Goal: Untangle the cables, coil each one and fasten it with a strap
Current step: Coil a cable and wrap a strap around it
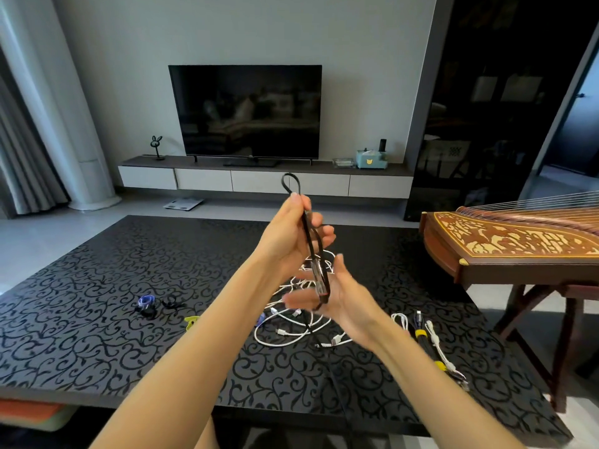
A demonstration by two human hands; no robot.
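While taut between left hand (289, 236) and right hand (351, 304), black cable (311, 243) (doubled)

I see a black scroll-patterned table (97, 254) up front. A guzheng (505, 241) sits on its wooden stand at my right. On the far wall a dark TV (246, 111) stands on a floating console (204, 179), with a rabbit figurine (157, 144) at its left end and a pale blue tissue box (371, 158) at its right. A bathroom scale (183, 203) lies on the floor below. Grey curtain (19, 157) far left.
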